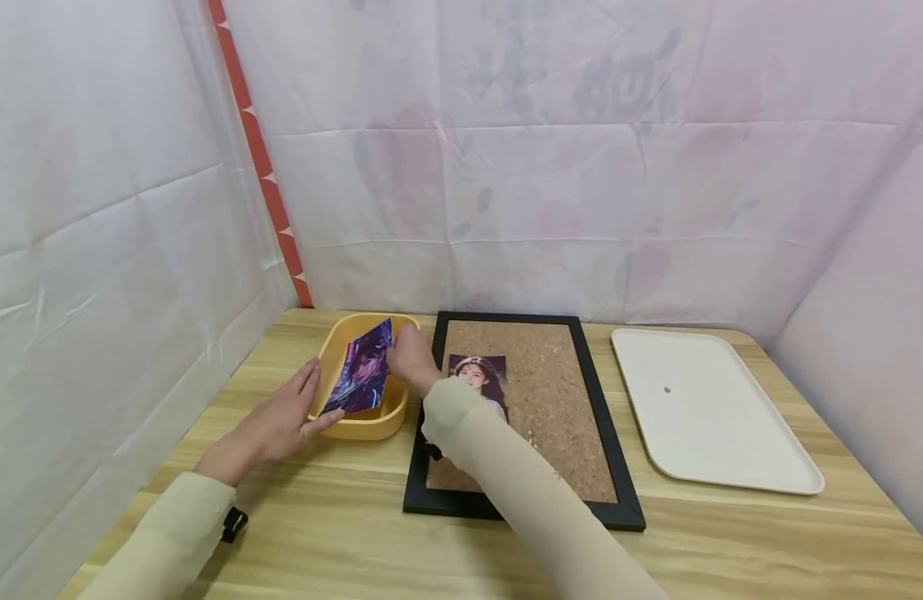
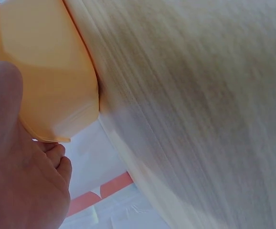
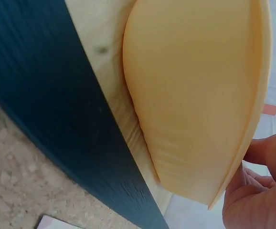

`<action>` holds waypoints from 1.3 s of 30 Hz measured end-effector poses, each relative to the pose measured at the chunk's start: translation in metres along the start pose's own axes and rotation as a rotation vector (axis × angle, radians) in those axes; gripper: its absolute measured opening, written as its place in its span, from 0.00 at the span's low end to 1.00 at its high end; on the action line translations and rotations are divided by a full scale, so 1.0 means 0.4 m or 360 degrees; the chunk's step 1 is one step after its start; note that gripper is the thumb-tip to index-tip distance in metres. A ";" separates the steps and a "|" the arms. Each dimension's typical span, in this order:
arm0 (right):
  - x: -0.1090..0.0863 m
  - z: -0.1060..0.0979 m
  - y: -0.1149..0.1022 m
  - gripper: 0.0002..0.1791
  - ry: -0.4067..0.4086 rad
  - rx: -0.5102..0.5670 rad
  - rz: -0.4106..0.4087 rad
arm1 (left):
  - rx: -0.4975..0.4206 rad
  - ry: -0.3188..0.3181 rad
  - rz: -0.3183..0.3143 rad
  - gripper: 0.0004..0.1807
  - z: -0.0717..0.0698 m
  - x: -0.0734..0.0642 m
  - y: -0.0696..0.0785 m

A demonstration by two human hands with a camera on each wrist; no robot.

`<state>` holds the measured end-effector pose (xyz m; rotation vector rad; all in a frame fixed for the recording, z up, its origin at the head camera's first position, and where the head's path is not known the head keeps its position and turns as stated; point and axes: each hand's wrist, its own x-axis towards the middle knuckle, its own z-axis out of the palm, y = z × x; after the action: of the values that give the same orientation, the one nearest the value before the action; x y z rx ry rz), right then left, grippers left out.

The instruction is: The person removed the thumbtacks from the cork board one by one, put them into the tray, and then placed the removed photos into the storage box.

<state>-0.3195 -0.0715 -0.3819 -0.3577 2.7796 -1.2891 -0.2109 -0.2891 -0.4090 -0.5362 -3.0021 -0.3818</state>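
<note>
A yellow box (image 1: 371, 428) with rounded corners stands on the table. A glossy purple-and-blue picture card (image 1: 363, 367) with a face printed on it slants over the box's opening. At the box's near left corner is my left hand (image 1: 276, 421), fingers along the left rim and thumb at the card's lower corner. The left wrist view shows that hand (image 2: 28, 176) around the box wall. My right hand (image 1: 413, 354) pinches the card's right edge above the far right rim. In the right wrist view its curled fingers (image 3: 245, 191) are beside the rim, the card hidden.
Right of the box lies a black-framed cork board (image 1: 559, 383) bearing a portrait photo (image 1: 491, 379), partly covered by my right forearm. Small shiny bits (image 1: 532, 439) lie on the cork. A white tray (image 1: 716, 408) with one small grey object (image 1: 667, 389) sits farther right.
</note>
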 end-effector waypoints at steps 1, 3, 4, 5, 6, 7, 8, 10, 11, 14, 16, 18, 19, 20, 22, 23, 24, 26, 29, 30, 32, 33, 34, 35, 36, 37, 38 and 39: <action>0.002 0.000 0.000 0.25 -0.0006 -0.0007 -0.0005 | -0.0001 -0.0001 -0.0002 0.53 -0.001 0.001 0.000; 0.005 0.001 -0.001 0.22 -0.0014 -0.0022 -0.0008 | 0.0001 -0.0003 -0.0002 0.52 -0.002 0.002 0.001; 0.007 0.001 -0.002 0.21 -0.0023 -0.0036 -0.0009 | 0.0006 0.0002 0.0005 0.52 -0.003 0.002 0.002; 0.007 0.000 -0.004 0.18 -0.0027 -0.0070 -0.0026 | 0.0009 0.0006 0.0009 0.52 -0.004 0.002 0.003; 0.007 -0.001 -0.007 0.16 -0.0031 -0.0127 -0.0046 | 0.0011 0.0004 0.0006 0.52 -0.004 0.001 0.003; 0.005 -0.002 -0.010 0.13 -0.0041 -0.0176 -0.0060 | 0.0013 0.0008 0.0010 0.52 -0.005 0.000 0.004; 0.004 -0.003 -0.014 0.10 -0.0061 -0.0203 -0.0064 | 0.0014 0.0012 0.0012 0.52 -0.005 -0.001 0.005; -0.004 -0.008 -0.026 0.04 -0.0097 -0.0272 -0.0069 | 0.0015 0.0014 0.0013 0.52 -0.005 -0.003 0.006; -0.009 -0.011 -0.034 0.02 -0.0125 -0.0296 -0.0056 | 0.0016 0.0008 0.0009 0.52 -0.005 -0.003 0.006; -0.024 -0.020 -0.056 0.11 -0.0237 -0.0286 0.0041 | 0.0017 -0.0009 0.0000 0.53 -0.006 -0.006 0.006; -0.033 -0.025 -0.068 0.15 -0.0291 -0.0314 0.0090 | 0.0021 -0.0018 -0.0005 0.53 -0.007 -0.006 0.005; -0.037 -0.030 -0.077 0.17 -0.0335 -0.0339 0.0125 | 0.0022 -0.0020 0.0000 0.53 -0.008 -0.006 0.005; -0.038 -0.032 -0.079 0.17 -0.0350 -0.0344 0.0134 | 0.0024 -0.0021 0.0003 0.53 -0.009 -0.005 0.005; -0.038 -0.035 -0.081 0.17 -0.0360 -0.0347 0.0130 | 0.0022 -0.0021 0.0003 0.53 -0.010 -0.005 0.005; -0.039 -0.041 -0.084 0.16 -0.0378 -0.0354 0.0118 | 0.0021 -0.0024 0.0003 0.53 -0.011 -0.004 0.005; -0.039 -0.044 -0.084 0.15 -0.0392 -0.0356 0.0112 | 0.0019 -0.0023 0.0004 0.53 -0.012 -0.003 0.006; -0.039 -0.047 -0.085 0.14 -0.0405 -0.0358 0.0100 | 0.0018 -0.0027 -0.0002 0.53 -0.012 -0.003 0.005; -0.043 -0.057 -0.087 0.14 -0.0430 -0.0377 0.0070 | 0.0019 -0.0033 -0.0008 0.53 -0.011 -0.001 0.006; -0.050 -0.069 -0.090 0.13 -0.0475 -0.0455 0.0004 | 0.0018 -0.0041 -0.0014 0.53 -0.011 0.001 0.007; -0.053 -0.073 -0.089 0.14 -0.0490 -0.0478 -0.0030 | 0.0018 -0.0048 -0.0020 0.53 -0.011 0.001 0.007; -0.059 -0.078 -0.085 0.14 -0.0523 -0.0533 -0.0119 | 0.0018 -0.0049 -0.0022 0.53 -0.012 0.001 0.009; -0.063 -0.079 -0.082 0.14 -0.0534 -0.0565 -0.0169 | 0.0017 -0.0051 -0.0026 0.53 -0.012 0.000 0.009; -0.067 -0.079 -0.078 0.14 -0.0543 -0.0598 -0.0224 | 0.0018 -0.0050 -0.0027 0.53 -0.013 -0.001 0.010; -0.071 -0.078 -0.073 0.14 -0.0546 -0.0630 -0.0279 | 0.0020 -0.0050 -0.0027 0.53 -0.013 -0.001 0.010; -0.075 -0.078 -0.069 0.14 -0.0543 -0.0661 -0.0332 | 0.0022 -0.0049 -0.0028 0.53 -0.013 -0.002 0.010; -0.080 -0.077 -0.065 0.14 -0.0542 -0.0688 -0.0377 | 0.0024 -0.0049 -0.0030 0.53 -0.013 -0.003 0.009; -0.085 -0.075 -0.061 0.14 -0.0530 -0.0724 -0.0429 | 0.0024 -0.0049 -0.0031 0.53 -0.013 -0.004 0.009; -0.089 -0.074 -0.057 0.14 -0.0520 -0.0744 -0.0470 | 0.0024 -0.0047 -0.0033 0.53 -0.013 -0.006 0.009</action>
<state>-0.2849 -0.0555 -0.3468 -0.9381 2.7725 -0.5216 -0.2074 -0.2880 -0.4032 -0.5141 -3.0389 -0.3558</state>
